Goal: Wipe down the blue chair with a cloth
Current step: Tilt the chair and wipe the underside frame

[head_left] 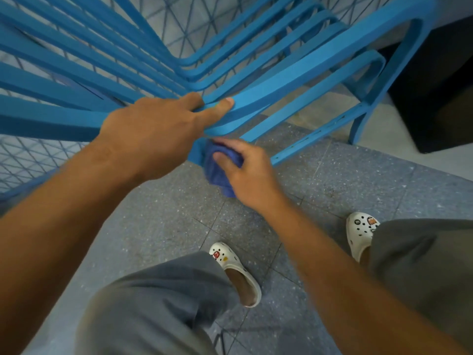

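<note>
While my left hand steadies the blue chair, my right hand works the cloth along the frame.

From the left: my left fingers curl round a slat at the bend of the tilted chair, thumb laid along the band. Just right and below, my right fingers are bunched on the dark blue cloth, pressing it against the underside of the lowest rail. Further right, the rails, leg and upper slats show no wet streaks I can make out, so I judge the wipe is midway at best, with most of the chair left.
</note>
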`<state>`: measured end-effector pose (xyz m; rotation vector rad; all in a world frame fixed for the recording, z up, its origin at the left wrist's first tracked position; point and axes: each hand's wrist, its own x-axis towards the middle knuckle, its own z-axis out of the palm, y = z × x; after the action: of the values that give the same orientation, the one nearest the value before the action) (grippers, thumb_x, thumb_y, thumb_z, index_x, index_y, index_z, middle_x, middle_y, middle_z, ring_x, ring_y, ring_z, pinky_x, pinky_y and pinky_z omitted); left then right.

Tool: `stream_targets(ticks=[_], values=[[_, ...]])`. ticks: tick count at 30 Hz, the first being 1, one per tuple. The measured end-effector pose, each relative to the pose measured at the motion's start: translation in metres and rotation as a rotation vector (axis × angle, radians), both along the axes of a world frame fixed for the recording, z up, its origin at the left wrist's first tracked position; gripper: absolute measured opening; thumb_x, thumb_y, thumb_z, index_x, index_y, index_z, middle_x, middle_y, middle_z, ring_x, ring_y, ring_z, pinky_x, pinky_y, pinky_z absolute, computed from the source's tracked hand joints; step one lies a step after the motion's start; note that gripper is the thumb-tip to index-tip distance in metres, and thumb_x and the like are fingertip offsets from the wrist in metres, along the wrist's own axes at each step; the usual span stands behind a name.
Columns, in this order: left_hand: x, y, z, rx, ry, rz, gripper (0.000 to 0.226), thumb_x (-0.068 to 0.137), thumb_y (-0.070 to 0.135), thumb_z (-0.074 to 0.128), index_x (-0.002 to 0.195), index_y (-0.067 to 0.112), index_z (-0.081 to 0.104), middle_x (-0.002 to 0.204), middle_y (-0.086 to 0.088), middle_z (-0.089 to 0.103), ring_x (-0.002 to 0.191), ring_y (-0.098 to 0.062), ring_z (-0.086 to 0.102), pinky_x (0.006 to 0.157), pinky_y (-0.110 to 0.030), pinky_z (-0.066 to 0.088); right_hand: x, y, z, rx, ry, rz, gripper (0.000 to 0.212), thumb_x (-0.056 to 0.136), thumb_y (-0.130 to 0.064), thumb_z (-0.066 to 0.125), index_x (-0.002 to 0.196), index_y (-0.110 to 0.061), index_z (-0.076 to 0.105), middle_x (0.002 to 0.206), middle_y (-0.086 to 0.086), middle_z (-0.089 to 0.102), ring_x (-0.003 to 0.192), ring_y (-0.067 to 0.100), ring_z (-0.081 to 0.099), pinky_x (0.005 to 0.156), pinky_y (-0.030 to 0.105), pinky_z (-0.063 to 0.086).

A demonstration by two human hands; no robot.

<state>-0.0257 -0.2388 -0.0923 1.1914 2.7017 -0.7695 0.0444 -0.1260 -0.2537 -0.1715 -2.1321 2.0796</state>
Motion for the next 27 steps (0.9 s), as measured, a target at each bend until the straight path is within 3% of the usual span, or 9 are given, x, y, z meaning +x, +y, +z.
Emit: stream_targets(ticks=[3, 7, 9, 12, 15, 19, 23, 25, 27], values=[[0.005, 0.0, -0.003, 0.016, 0.044, 0.015, 0.08, 0.101, 0.023, 0.045, 0.15, 0.055, -0.01, 0.132, 0.003, 0.045, 0.069, -0.029, 0.05, 0.051, -0.043, 0.052, 0.004, -0.026, -0.022, 0.021, 0.049, -0.039, 0.027, 0.097, -0.01, 0.064, 0.123, -0.008, 0.071, 0.122, 0.003, 0.071, 0.113, 0.012, 0.065, 0.101, 0.026, 0.05], [0.011, 0.005, -0.003, 0.018, 0.084, 0.033, 0.079, 0.103, 0.024, 0.041, 0.148, 0.059, -0.013, 0.136, 0.005, 0.044, 0.077, -0.031, 0.056, 0.05, -0.039, 0.046, 0.006, -0.014, -0.058, 0.06, -0.175, -0.009, 0.028, 0.096, -0.01, 0.066, 0.123, -0.01, 0.072, 0.12, 0.005, 0.072, 0.11, 0.015, 0.066, 0.1, 0.04, 0.053], [0.012, 0.007, -0.002, 0.016, 0.08, 0.046, 0.075, 0.105, 0.027, 0.04, 0.148, 0.059, -0.013, 0.135, 0.006, 0.045, 0.085, -0.033, 0.06, 0.052, -0.04, 0.046, 0.004, -0.01, -0.05, 0.047, -0.193, 0.016, 0.026, 0.095, -0.009, 0.066, 0.12, -0.009, 0.074, 0.117, 0.004, 0.074, 0.107, 0.012, 0.067, 0.099, 0.038, 0.053], [0.012, 0.007, -0.004, 0.016, 0.083, 0.066, 0.075, 0.105, 0.032, 0.041, 0.147, 0.06, -0.013, 0.13, 0.004, 0.047, 0.085, -0.033, 0.061, 0.052, -0.042, 0.05, 0.0, -0.017, -0.02, -0.006, -0.07, -0.033, 0.023, 0.095, -0.01, 0.066, 0.117, -0.01, 0.075, 0.114, 0.001, 0.075, 0.106, 0.01, 0.067, 0.099, 0.026, 0.052], [0.013, 0.009, -0.005, 0.023, 0.086, 0.083, 0.073, 0.105, 0.034, 0.041, 0.146, 0.061, -0.013, 0.124, 0.003, 0.049, 0.084, -0.033, 0.061, 0.051, -0.04, 0.047, 0.002, -0.029, -0.009, -0.012, 0.006, -0.094, 0.023, 0.095, -0.01, 0.066, 0.116, -0.008, 0.075, 0.114, 0.003, 0.074, 0.108, 0.013, 0.067, 0.099, 0.026, 0.051], [0.014, 0.014, -0.006, 0.06, 0.086, 0.07, 0.063, 0.105, 0.04, 0.035, 0.15, 0.057, -0.006, 0.117, 0.0, 0.05, 0.083, -0.033, 0.062, 0.051, -0.039, 0.043, 0.001, -0.031, -0.022, 0.019, -0.038, -0.111, 0.024, 0.098, -0.013, 0.063, 0.119, -0.01, 0.074, 0.115, 0.003, 0.074, 0.108, 0.014, 0.066, 0.097, 0.026, 0.051], [0.015, 0.016, -0.01, 0.074, 0.098, 0.08, 0.06, 0.105, 0.042, 0.032, 0.151, 0.055, -0.005, 0.117, -0.002, 0.05, 0.079, -0.033, 0.059, 0.052, -0.039, 0.041, -0.001, -0.027, -0.035, 0.032, -0.117, -0.062, 0.024, 0.099, -0.013, 0.062, 0.12, -0.011, 0.074, 0.116, 0.002, 0.074, 0.108, 0.012, 0.067, 0.095, 0.018, 0.049], [0.015, 0.018, -0.012, 0.074, 0.116, 0.066, 0.062, 0.106, 0.04, 0.035, 0.152, 0.053, -0.006, 0.116, -0.003, 0.05, 0.07, -0.03, 0.051, 0.05, -0.038, 0.04, 0.0, -0.025, -0.047, 0.059, -0.19, -0.038, 0.024, 0.099, -0.012, 0.061, 0.119, -0.011, 0.074, 0.115, 0.002, 0.074, 0.106, 0.013, 0.067, 0.095, 0.021, 0.05], [0.014, 0.017, -0.014, 0.076, 0.139, 0.055, 0.069, 0.106, 0.034, 0.042, 0.152, 0.052, -0.005, 0.112, -0.005, 0.051, 0.065, -0.029, 0.048, 0.049, -0.038, 0.043, -0.001, -0.02, -0.058, 0.095, -0.281, -0.015, 0.024, 0.098, -0.012, 0.062, 0.118, -0.012, 0.075, 0.113, 0.003, 0.075, 0.105, 0.016, 0.068, 0.097, 0.035, 0.053]])
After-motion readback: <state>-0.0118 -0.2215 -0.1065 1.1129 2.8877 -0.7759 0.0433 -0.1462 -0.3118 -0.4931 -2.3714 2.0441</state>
